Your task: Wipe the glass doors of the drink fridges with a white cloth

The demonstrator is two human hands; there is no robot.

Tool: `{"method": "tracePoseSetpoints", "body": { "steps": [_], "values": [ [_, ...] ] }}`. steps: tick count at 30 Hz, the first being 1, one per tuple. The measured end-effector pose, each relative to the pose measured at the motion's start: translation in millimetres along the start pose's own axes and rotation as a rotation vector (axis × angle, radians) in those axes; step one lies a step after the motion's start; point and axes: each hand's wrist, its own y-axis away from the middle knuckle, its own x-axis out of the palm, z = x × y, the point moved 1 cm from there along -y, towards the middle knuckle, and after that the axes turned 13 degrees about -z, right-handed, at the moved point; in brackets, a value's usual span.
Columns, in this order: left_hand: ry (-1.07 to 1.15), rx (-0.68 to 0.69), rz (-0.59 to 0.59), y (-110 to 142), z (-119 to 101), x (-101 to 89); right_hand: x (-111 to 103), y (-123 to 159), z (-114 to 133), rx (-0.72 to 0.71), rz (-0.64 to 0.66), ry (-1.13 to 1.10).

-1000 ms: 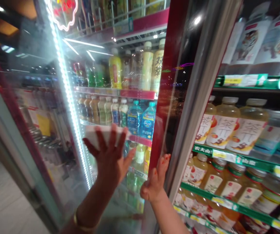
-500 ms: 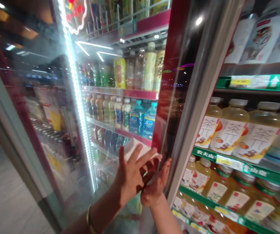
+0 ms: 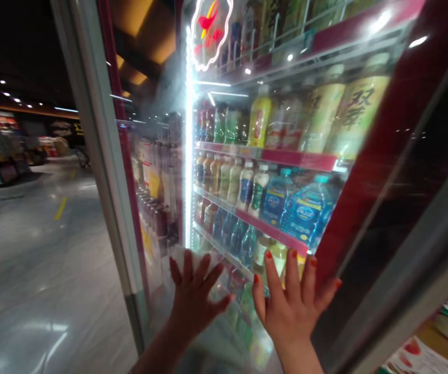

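Observation:
My left hand [image 3: 196,291] is spread wide, palm toward the glass door [image 3: 208,343] of a drinks fridge. Under its fingertips a pale white cloth or tissue [image 3: 179,254] shows, flat at the glass; the palm side is hidden. To the right, my right hand [image 3: 288,306], with red-orange nails, is also open, fingers apart, against or very near the same pane. Whether it touches cannot be made out. Nothing shows in it. Behind the glass stand blue-capped bottles [image 3: 305,210] and a large yellow-labelled bottle [image 3: 364,109].
The door's metal frame [image 3: 95,150] runs down the left side, with a tiled floor [image 3: 48,270] beyond it. A bright light strip [image 3: 188,156] glows behind the pane. At lower right, bottled drinks [image 3: 422,353] stand on the neighbouring shelves.
The view has swung left. My hands were close together near the door's right edge; now they are apart, both spread, with the left hand and white cloth farther left on the pane.

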Motion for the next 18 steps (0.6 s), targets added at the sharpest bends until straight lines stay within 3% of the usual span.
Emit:
{"method": "tracePoseSetpoints", "body": {
  "steps": [1,3,5,6,7,9,11,12,13,15,18],
  "values": [
    [-0.017,0.002,0.013,11,6,-2.8,1,1,0,-0.014,0.003,0.015],
    [-0.074,-0.184,0.034,17,24,-7.9,1,2,-2,-0.026,-0.003,0.020],
    [-0.102,-0.441,0.032,4,36,-9.5,0,3,-4,-0.023,-0.020,0.015],
    [-0.092,-0.498,0.018,-5,35,-8.6,0,3,-5,-0.020,-0.025,0.016],
    [-0.073,-0.478,0.008,-13,30,-6.9,-1,4,-5,-0.017,-0.029,0.015],
    [-0.010,-0.244,0.004,-14,11,-3.7,-1,5,-6,-0.015,-0.027,0.011],
    [0.035,-0.014,0.019,6,-1,-3.7,-1,6,-7,-0.017,-0.022,0.010],
    [0.030,0.014,0.029,19,0,-4.9,-1,6,-8,-0.017,-0.019,0.011],
    [0.009,-0.023,0.039,31,7,-6.3,-1,6,-8,-0.017,-0.017,0.012],
    [-0.047,-0.232,0.061,42,29,-7.7,-1,6,-7,-0.012,-0.020,0.013],
    [-0.063,-0.527,0.039,21,41,-3.4,0,6,-6,-0.003,-0.040,0.020]
  ]
}}
